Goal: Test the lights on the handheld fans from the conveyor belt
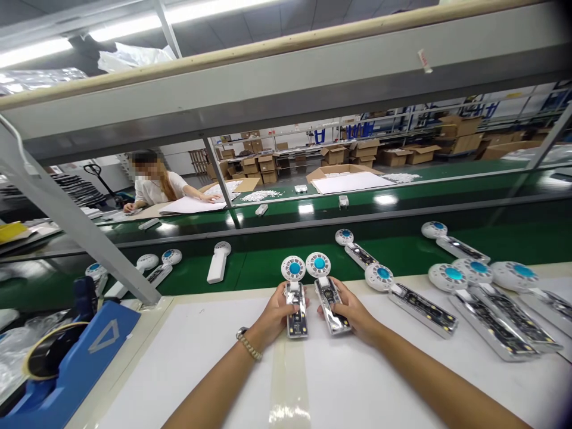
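Observation:
Each hand holds a white device with a round head, a blue centre and an open handle showing a dark circuit board. My left hand (273,319) is closed round the left device (297,319), thumb on its board. The right device (329,307) is in my right hand (355,313), thumb across the handle. Both devices stand side by side with their heads up, close together. To the right, a similar device (422,307) lies on the white work surface (214,357), and several more (491,322) lie beyond it.
A blue tape dispenser (96,345) stands at the left. Behind the work surface runs a green conveyor (259,256) bearing several devices, one white and closed (218,262). A metal post (89,226) rises at the left, under an overhead shelf (268,77). Across the line sits a person (156,185).

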Tool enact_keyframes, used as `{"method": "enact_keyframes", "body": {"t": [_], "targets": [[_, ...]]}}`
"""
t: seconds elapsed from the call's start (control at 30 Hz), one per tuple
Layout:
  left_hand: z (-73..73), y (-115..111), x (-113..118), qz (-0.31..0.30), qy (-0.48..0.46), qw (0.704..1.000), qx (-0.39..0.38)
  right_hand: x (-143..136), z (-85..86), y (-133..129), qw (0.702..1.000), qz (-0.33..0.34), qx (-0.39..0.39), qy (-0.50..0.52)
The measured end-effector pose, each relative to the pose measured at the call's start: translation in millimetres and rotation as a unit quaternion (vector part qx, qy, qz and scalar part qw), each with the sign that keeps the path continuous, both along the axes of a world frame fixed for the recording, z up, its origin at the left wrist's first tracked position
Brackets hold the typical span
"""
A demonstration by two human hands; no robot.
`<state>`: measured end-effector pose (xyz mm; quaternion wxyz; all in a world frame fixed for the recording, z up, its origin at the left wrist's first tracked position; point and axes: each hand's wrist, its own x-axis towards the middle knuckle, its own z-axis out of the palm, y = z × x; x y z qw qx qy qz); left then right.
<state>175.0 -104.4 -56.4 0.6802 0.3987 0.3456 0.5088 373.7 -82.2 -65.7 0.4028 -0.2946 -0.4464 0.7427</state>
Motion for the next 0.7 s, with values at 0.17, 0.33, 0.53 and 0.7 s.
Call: {"method": "enact_keyframes", "body": {"t": [0.17, 0.33, 0.53, 0.7], "targets": [[-2.0, 2.0, 3.0, 0.007, -0.019, 0.996, -0.089, -6.0, 5.6, -4.5, 0.997, 0.037, -0.053, -0.045], [-3.3, 34.3, -0.5, 0.099, 0.082, 0.983, -0.133, -41.8, 18.3, 25.8, 0.978, -0.03, 0.016, -0.204], [26.4, 97.6, -45.7, 0.34, 0.343, 0.875, -0.033, -57.0, 43.1, 111.4, 0.907, -0.135, 0.183, -0.354], [60.9, 116.7, -50.9, 0.363, 0.451, 0.812, 0.077, 50.5, 75.8, 175.7, 0.83, -0.221, 0.163, -0.485]]}}
